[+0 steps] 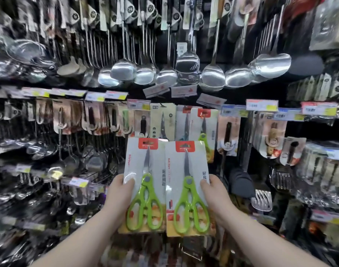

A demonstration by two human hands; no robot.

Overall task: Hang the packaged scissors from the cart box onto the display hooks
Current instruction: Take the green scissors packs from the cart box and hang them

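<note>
Two packaged scissors with green handles and white backing cards are held up side by side in front of the display. My left hand grips the left packaged scissors at its left edge, thumb on the front. My right hand grips the right packaged scissors at its right edge; that card slightly overlaps the left one. Just above and behind them, a matching green-handled pack hangs on a display hook. The cart box is out of view.
Steel ladles and spatulas hang in a row above. Packaged peelers and openers hang left, more packs right, with price tags on the hook ends. Strainers and spoons fill the lower left.
</note>
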